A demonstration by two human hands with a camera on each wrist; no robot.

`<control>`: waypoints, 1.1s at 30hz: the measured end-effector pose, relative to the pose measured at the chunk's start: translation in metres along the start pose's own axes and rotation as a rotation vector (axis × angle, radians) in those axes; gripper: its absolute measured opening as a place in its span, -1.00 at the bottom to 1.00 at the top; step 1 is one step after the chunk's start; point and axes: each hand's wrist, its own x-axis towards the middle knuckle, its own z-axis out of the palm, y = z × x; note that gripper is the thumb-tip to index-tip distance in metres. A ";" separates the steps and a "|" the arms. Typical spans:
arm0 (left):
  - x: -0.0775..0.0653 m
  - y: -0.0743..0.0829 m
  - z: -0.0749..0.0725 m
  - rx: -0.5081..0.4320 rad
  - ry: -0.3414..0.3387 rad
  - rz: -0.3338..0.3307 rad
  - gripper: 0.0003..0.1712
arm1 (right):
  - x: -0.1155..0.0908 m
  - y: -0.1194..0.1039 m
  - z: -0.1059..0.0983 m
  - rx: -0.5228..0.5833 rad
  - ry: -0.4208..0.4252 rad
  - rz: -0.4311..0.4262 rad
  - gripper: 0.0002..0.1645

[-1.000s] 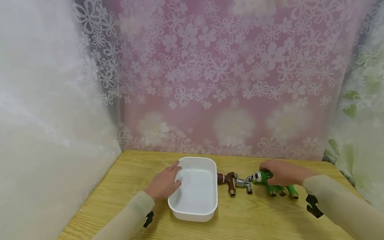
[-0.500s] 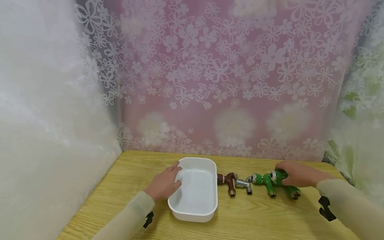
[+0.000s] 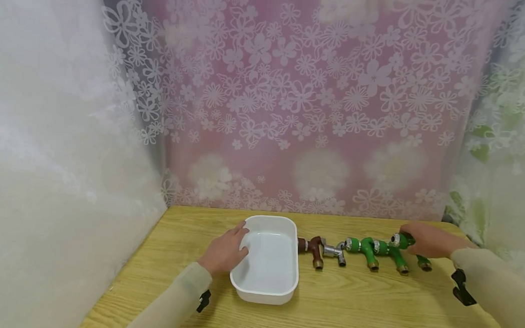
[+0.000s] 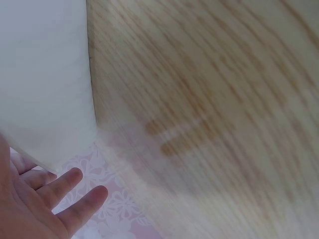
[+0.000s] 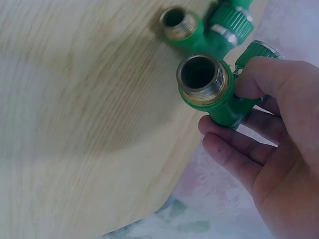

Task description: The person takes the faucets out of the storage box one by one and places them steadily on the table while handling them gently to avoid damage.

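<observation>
My left hand (image 3: 224, 249) rests at the left rim of a white rectangular basin (image 3: 263, 297). In the left wrist view its fingers (image 4: 84, 209) are spread and mostly straight beside the basin's pale wall (image 4: 45, 89). My right hand (image 3: 431, 240) grips a green faucet (image 5: 224, 107) with a brass threaded outlet, thumb and fingers around its body. That faucet is at the right end of a row on the table. Left of it are two more green faucets (image 3: 367, 253), a silver faucet (image 3: 333, 250) and a dark brown faucet (image 3: 315, 250) close to the basin.
The wooden table (image 3: 348, 309) carries everything, its back edge against a pink flowered curtain (image 3: 311, 112). A white sheet (image 3: 57, 121) hangs at the left and a green-patterned sheet (image 3: 511, 149) at the right. Black straps with cameras sit on both wrists.
My right hand has moved right with the green faucet, uncovering the other two green faucets in the row. My left hand and the basin stay in place.
</observation>
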 end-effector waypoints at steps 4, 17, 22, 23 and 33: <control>0.000 0.000 0.000 0.000 -0.003 -0.007 -0.36 | -0.003 0.008 0.001 -0.018 0.010 0.001 -0.41; 0.000 0.002 0.000 -0.013 -0.012 -0.013 -0.36 | -0.004 0.023 0.009 -0.011 0.016 0.010 -0.65; 0.000 0.002 -0.001 -0.017 -0.013 -0.003 -0.38 | -0.003 0.028 0.014 -0.016 0.014 0.008 -0.71; 0.000 0.003 -0.001 -0.014 -0.012 -0.002 -0.38 | -0.003 0.028 0.014 -0.013 0.014 0.006 -0.71; 0.000 0.002 0.000 -0.007 -0.006 -0.008 -0.38 | -0.005 0.034 0.019 -0.037 -0.018 0.047 -0.51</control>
